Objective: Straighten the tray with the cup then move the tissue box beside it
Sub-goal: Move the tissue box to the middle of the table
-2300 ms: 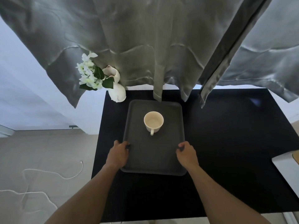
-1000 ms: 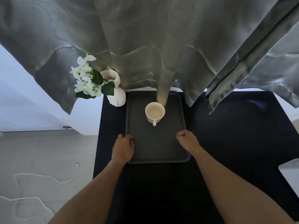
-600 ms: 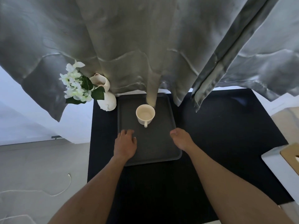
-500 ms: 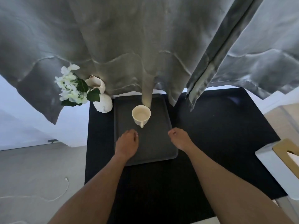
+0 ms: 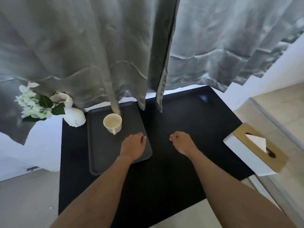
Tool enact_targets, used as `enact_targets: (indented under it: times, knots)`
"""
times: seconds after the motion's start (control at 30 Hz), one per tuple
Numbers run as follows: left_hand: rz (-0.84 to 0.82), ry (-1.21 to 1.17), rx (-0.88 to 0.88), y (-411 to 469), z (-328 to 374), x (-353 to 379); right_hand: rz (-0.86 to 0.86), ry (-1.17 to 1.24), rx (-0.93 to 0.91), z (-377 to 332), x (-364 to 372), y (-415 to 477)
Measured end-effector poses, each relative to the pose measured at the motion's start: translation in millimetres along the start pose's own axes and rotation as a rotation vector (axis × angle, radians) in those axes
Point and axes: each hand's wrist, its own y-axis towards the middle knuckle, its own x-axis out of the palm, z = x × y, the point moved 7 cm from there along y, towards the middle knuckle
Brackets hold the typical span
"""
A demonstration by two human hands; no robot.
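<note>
A dark grey tray (image 5: pixel 102 155) lies at the back left of the black table (image 5: pixel 189 122), its far edge under the curtain. A cream cup (image 5: pixel 112 123) stands on the tray's far half, handle toward me. My left hand (image 5: pixel 133 146) hovers over the tray's near right corner, fingers loosely curled, holding nothing. My right hand (image 5: pixel 181 142) is above bare table right of the tray, fingers curled in, holding nothing. A white tissue box (image 5: pixel 256 149) with a tan wooden lid and a tissue sticking out sits at the table's right edge.
A white vase (image 5: pixel 72 112) with white flowers (image 5: pixel 32 102) stands left of the tray at the table's back left corner. Grey curtains (image 5: pixel 131 46) hang over the table's back edge. Pale floor lies left and right of the table.
Both hands have come off the tray and shifted right; the right hand is now over bare table. The view has swung right, bringing the whole tissue box into sight.
</note>
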Motion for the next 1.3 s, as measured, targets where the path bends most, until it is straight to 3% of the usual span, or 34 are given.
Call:
enact_targets:
  times: [0.73, 1.3]
  knots:
    - [-0.188, 0.276, 0.429, -41, 296, 162, 0.338, 0.233, 0.219, 295, -186, -121]
    - [-0.164, 0.278, 0.378, 10, 356, 206, 0.514, 0.314, 0.42, 362, -226, -106]
